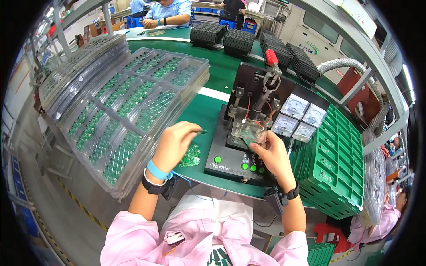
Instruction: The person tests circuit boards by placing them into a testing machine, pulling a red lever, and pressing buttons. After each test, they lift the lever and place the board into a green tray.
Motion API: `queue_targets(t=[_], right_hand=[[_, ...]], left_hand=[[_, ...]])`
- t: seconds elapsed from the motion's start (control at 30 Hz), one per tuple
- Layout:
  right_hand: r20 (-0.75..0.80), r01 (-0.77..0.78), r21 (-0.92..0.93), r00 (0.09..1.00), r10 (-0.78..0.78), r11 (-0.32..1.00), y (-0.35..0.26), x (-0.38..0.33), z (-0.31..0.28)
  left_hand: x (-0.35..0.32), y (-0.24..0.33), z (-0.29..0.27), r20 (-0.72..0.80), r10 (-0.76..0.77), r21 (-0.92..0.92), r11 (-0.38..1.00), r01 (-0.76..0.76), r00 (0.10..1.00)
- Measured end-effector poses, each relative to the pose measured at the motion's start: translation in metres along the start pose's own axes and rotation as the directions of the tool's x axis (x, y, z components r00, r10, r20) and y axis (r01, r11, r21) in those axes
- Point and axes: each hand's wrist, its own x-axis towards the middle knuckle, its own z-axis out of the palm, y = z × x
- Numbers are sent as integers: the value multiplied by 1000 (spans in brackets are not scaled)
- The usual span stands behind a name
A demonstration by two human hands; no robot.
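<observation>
My left hand is closed in a pinch on a small circuit board, seen nearly edge-on, over the green bench top. Below it lies a loose pile of green circuit boards. At the black test fixture, my right hand has thumb and fingers pinched at the front of the clear pressing plate. A sliver of another green board shows by that thumb, mostly hidden. The fixture's toggle clamp has a red handle pointing up.
Stacked clear blister trays full of green boards stand at left. Four analog meters sit right of the clamp, beside stacked green crates. Black racks line the back, where a co-worker sits. A cord hangs from my left wristband.
</observation>
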Motion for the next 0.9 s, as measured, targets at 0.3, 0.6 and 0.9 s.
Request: queue_targets(t=[0.3,0.6,0.9], right_hand=[[-299,79,-61,950,-93,995,-6,-100,-74],[-484,166,-49,859,-169,985,-7,-56,-267],[-609,-160,111,769,194,981,174,143,-436]], left_hand=[[16,40,82,112,516,188,828,-528,849],[36,55,97,251,401,165,879,-448,881],[55,85,100,464,378,74,884,-461,801]])
